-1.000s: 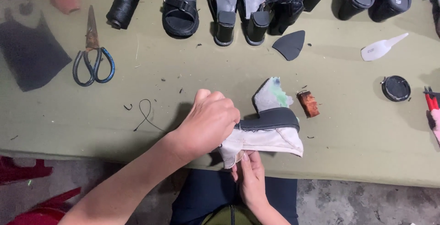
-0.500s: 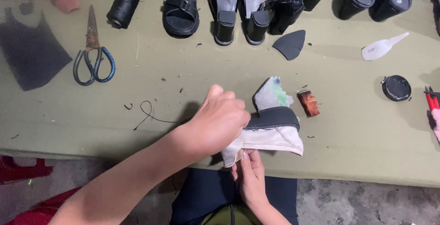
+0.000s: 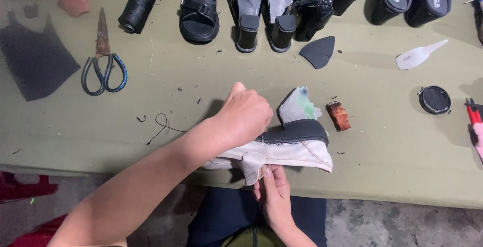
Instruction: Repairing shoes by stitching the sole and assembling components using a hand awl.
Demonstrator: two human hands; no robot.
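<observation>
A white shoe [image 3: 289, 154] with a dark grey sole edge and a pale green-stained heel lies on its side at the front of the olive-green table [image 3: 201, 126]. My left hand [image 3: 246, 118] reaches across from the lower left and grips the shoe's sole end from above, fingers curled over it. My right hand [image 3: 274, 196] comes up from below the table edge and pinches the white upper's lower flap between thumb and fingers. Part of the shoe is hidden under my left hand.
Scissors [image 3: 103, 60] lie at the left beside a dark leather piece [image 3: 35, 60] and a black thread spool [image 3: 141, 3]. Black sandals and heeled shoes [image 3: 261, 10] line the back. A dark sole scrap [image 3: 318, 51], white scraper [image 3: 417, 55], brown block [image 3: 338, 116] and round black lid [image 3: 434, 99] sit at the right.
My left hand has slid slightly rightward and up along the shoe's sole. The shoe and my right hand have barely moved.
</observation>
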